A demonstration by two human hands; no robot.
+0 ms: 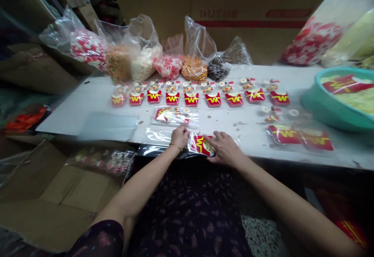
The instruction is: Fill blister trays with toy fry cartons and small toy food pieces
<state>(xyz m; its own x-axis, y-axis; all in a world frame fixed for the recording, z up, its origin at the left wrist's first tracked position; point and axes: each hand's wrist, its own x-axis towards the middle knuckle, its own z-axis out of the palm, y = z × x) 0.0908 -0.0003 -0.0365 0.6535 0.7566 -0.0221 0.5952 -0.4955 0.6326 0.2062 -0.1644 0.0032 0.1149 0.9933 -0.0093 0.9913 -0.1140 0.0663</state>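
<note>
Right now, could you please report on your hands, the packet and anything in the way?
Left hand beside red-and-yellow packet, grip unclear. Right hand touching it. Packet flat near table edge. Another wrapped packet just beyond left hand, likely not blocking.

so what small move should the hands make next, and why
Probably steady the red packet with the right hand while the left hand smooths the clear plastic: the right rests on the packet, and the left is at the plastic, which shows uneven glints.
</note>
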